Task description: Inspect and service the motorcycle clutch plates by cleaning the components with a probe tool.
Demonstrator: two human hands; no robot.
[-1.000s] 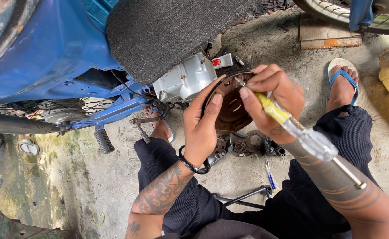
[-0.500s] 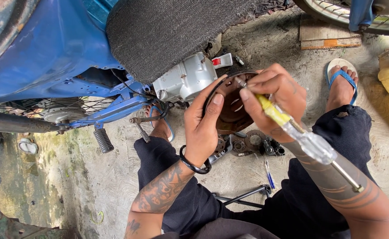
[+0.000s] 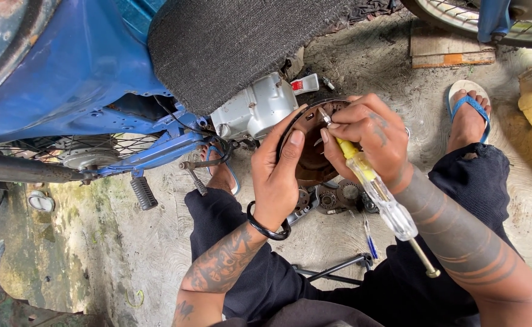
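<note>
concrete floor [image 3: 126, 254] beside blue motorbike [image 3: 66, 79]; left hand [image 3: 284, 175] cups rusty round cover [image 3: 308, 151], right hand [image 3: 366, 136] pinches yellow-handled screwdriver [image 3: 372, 188].

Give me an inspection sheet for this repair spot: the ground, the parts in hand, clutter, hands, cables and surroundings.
Surface: rough concrete floor, stained and patchy.
Job's things: round rusty brown plate; clear-handled tool with a yellow shaft, tip at the plate's rim.
Clutter: small gears and metal parts on the floor below the plate; a blue-tipped tool.
Hands: left hand grips the plate's edge; right hand holds the tool.
Cables: thin black wires under the seat.
Surroundings: blue motorbike with dark seat, silver engine casing, spoked wheel, wooden block.
</note>
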